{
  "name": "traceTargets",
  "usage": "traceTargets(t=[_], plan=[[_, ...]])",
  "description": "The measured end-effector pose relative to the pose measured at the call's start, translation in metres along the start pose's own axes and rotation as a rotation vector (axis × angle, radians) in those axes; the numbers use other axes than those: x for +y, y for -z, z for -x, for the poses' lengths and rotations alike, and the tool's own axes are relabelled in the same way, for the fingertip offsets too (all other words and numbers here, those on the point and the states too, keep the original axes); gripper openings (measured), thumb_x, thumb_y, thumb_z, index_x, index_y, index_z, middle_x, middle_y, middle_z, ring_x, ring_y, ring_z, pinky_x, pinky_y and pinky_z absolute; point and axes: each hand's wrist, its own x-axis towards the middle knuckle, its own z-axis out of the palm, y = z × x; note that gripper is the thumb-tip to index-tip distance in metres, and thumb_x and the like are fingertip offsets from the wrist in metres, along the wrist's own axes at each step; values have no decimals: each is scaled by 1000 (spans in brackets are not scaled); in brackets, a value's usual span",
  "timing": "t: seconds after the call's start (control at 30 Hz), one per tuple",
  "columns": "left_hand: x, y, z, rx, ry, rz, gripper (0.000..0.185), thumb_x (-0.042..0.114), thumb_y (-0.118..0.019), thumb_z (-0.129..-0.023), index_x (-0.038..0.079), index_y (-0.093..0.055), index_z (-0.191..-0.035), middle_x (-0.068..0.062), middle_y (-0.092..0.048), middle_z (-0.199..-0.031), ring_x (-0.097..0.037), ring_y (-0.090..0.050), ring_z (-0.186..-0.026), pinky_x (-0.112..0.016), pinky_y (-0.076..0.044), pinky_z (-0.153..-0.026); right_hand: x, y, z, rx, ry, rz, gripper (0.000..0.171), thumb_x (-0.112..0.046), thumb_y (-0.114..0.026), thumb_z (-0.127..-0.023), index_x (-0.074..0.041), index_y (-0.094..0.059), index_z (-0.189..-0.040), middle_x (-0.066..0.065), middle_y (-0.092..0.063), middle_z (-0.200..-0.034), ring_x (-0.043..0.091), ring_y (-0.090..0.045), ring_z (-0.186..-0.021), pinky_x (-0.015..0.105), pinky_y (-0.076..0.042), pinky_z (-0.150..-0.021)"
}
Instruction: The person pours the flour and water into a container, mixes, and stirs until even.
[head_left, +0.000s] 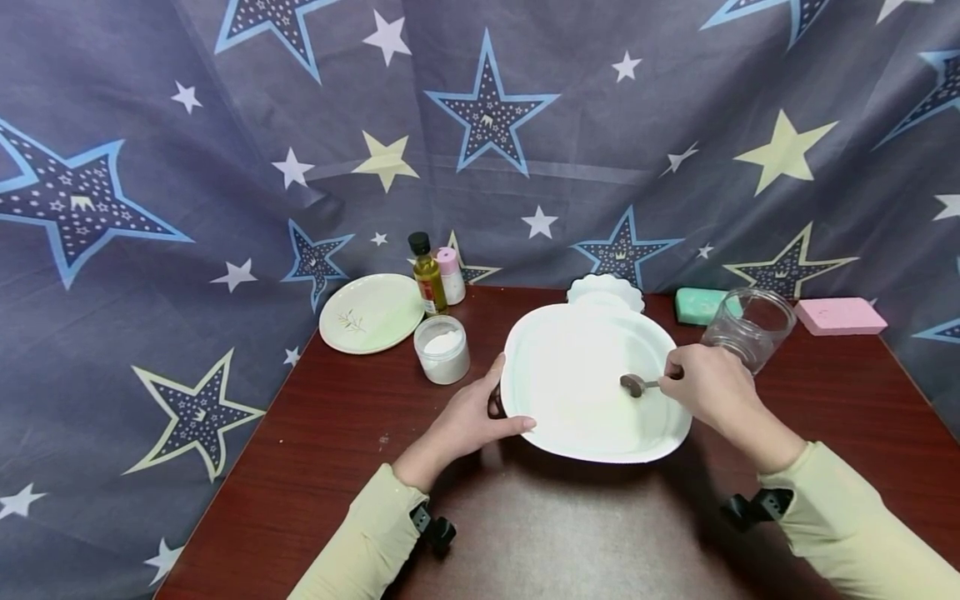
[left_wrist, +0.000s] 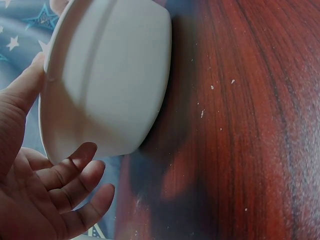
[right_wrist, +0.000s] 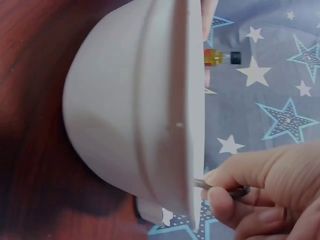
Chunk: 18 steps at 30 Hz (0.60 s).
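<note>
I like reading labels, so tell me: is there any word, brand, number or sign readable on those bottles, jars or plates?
None can be read.
Dark-capped glass oil bottle: its yellow label is too small and blurred.
Pale green round plate: only a leaf sprig drawing, no text.

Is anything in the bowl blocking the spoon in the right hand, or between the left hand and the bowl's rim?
Nothing visible. The spoon, pinched by the right hand, sits inside the white bowl, whose inside looks bare around it. The left hand already rests on the near-left rim, thumb on top. The glass jar stands outside, behind the right hand.
</note>
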Motion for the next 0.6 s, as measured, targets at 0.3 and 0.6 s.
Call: traceTargets(t=[0.3,0.6], plan=[[0,0,0,0,-4,6,107,53,-76,-78,9,-19,-156,-3,-54,-87,-16,-51,-80,-30,-43,-73,5,10,2,-150,49,-69,18,-12,-69,-77,-18,-63,-61,-5,-52,-57,16,-45,-57,31,-35,-52],[0,0,0,-2,1,10,107,54,-76,-78,9,-18,-156,-3,-55,-91,-19,-52,-84,-31,-43,-77,6,9,3,-301,58,-182,19,-13,-70,-80,-16,-64,-63,-6,-55,-55,14,-49,-58,29,-37,-54]])
